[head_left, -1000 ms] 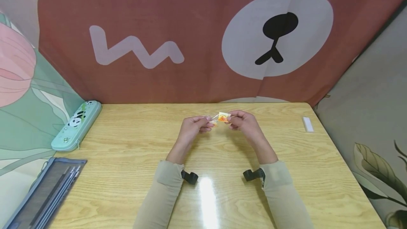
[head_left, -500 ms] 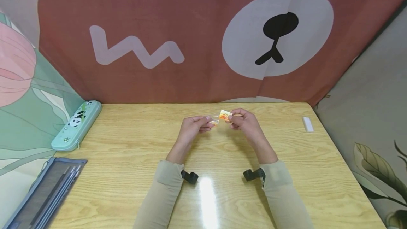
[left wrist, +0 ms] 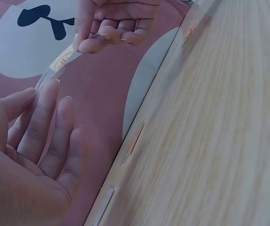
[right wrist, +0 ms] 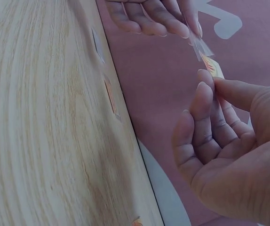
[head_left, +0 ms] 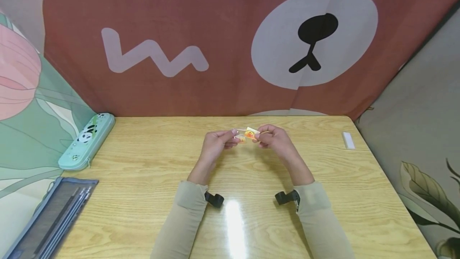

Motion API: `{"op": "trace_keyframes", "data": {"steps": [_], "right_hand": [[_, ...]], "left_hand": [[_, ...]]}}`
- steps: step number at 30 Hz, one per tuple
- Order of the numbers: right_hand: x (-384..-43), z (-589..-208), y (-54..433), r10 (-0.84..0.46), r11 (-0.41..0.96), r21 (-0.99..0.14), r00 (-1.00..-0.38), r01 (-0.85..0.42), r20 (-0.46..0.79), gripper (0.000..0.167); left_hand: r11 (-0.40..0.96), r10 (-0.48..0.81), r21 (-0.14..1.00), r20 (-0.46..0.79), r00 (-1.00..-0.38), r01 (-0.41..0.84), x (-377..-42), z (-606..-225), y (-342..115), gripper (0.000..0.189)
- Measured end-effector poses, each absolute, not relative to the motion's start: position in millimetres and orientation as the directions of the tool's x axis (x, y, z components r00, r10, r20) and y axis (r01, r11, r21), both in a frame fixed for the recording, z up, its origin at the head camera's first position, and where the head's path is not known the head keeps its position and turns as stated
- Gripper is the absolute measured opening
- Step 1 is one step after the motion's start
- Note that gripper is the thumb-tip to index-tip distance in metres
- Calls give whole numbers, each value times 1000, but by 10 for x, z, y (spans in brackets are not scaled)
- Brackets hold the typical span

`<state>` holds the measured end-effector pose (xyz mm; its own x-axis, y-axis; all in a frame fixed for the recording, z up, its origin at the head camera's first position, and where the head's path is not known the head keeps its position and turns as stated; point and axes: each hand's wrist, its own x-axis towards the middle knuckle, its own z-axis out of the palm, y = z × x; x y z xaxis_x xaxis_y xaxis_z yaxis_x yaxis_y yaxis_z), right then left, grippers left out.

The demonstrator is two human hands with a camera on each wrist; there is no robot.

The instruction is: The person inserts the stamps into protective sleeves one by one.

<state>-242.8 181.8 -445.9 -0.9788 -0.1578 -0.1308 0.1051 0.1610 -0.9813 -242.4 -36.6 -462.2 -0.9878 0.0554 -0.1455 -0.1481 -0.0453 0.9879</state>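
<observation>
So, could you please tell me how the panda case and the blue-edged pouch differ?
The panda case is mint-green and opaque, while the blue-edged pouch has a dark, see-through face showing slim sticks inside. The panda case looks thick with rounded ends; the blue-edged pouch looks flat with a sharp corner. Both lie toward the table's left side.

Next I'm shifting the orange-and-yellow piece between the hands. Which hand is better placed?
Probably the right hand: it pinches the orange-and-yellow piece itself, while the left hand pinches the clear plastic.
</observation>
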Motion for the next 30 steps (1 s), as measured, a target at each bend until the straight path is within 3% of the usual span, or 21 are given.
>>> {"op": "trace_keyframes", "data": {"steps": [14,30], "right_hand": [[-2411,-4447,1844,-193,201,-976,-973,88,-128,32],[-2397,-4452,1848,-236,212,-974,-962,83,-134,31]], "left_hand": [[-19,71,991,-135,-988,-136,-2426,-4634,-376,26],[-18,67,990,-137,-988,-138,-2425,-4650,-376,28]]}}
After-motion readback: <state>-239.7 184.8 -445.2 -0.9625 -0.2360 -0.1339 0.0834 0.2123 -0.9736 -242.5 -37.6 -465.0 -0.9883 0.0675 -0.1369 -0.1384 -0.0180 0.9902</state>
